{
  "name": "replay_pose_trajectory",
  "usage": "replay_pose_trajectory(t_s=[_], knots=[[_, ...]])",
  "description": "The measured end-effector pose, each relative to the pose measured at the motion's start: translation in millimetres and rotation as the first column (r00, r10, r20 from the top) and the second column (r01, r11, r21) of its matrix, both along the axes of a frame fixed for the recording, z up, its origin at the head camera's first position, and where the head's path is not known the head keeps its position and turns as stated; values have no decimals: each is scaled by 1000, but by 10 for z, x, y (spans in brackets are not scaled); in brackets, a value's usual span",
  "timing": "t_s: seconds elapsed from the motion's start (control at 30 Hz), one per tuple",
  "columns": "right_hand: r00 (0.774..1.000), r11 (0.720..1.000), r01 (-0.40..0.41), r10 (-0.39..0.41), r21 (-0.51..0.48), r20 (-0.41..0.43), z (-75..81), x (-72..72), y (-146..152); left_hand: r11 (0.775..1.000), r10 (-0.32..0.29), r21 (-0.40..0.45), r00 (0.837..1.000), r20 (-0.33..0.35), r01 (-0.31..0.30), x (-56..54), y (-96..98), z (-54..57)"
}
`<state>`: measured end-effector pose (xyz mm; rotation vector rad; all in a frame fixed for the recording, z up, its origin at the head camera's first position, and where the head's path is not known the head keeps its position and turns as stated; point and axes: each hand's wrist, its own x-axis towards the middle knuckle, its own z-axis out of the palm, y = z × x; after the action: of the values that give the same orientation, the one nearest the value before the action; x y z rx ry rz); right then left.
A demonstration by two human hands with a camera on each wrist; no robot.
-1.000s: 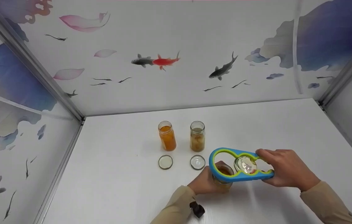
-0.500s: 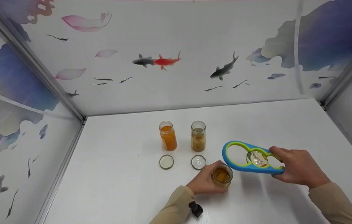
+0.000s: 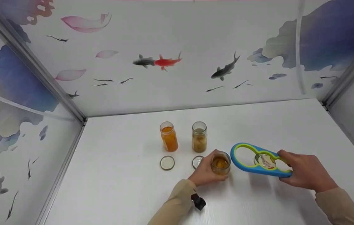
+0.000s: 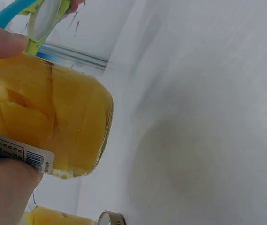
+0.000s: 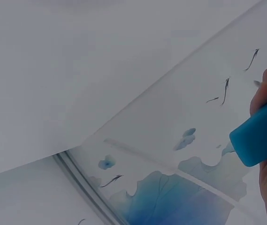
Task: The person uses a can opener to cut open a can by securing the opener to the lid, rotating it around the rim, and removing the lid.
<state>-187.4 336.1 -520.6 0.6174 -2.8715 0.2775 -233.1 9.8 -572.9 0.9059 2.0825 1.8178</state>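
Note:
My left hand [image 3: 206, 171] grips an uncapped glass jar [image 3: 220, 165] by its side; the left wrist view shows yellow fruit pieces and a barcode label on the jar [image 4: 53, 112], held above the table. To its right, my right hand [image 3: 306, 170] holds a blue and green jar opener [image 3: 246, 168] by its handle end. A printed metal lid [image 3: 265, 160] sits within the opener's middle opening. In the right wrist view just the blue end of the opener [image 5: 257, 133] and part of the hand appear.
Two uncapped jars stand behind, one with orange contents [image 3: 169, 139] and one with pale yellow contents [image 3: 199, 140]. In front of them lie two lids, the left one [image 3: 167, 162] fully visible, the right one [image 3: 197, 161] partly covered by my left hand. Printed walls enclose the white table [image 3: 114, 175].
The opener, with the lid in it, has moved right, away from over the jar. My left hand has shifted the jar slightly forward, toward the right-hand lid.

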Motion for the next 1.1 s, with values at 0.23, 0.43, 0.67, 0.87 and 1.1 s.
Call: replay_pose_trajectory(t_s=[0.23, 0.43, 0.67, 0.87, 1.1], knots=[[997, 999, 52, -52, 8, 53, -55, 36, 101, 986, 134, -106, 987, 82, -125, -125, 80, 45], [986, 993, 105, -110, 44, 128, -101, 67, 146, 968, 220, -145, 968, 119, -202, -268, 207, 58], [976, 990, 131, -137, 44, 170, -152, 94, 174, 939, 304, -226, 933, 192, -259, -411, 341, 87], [971, 988, 146, -151, 43, 187, -163, 103, 192, 924, 345, -242, 919, 193, -296, -497, 466, 62], [963, 986, 163, -166, 34, 210, -199, 124, 198, 897, 421, -255, 876, 236, -362, -586, 550, -25]])
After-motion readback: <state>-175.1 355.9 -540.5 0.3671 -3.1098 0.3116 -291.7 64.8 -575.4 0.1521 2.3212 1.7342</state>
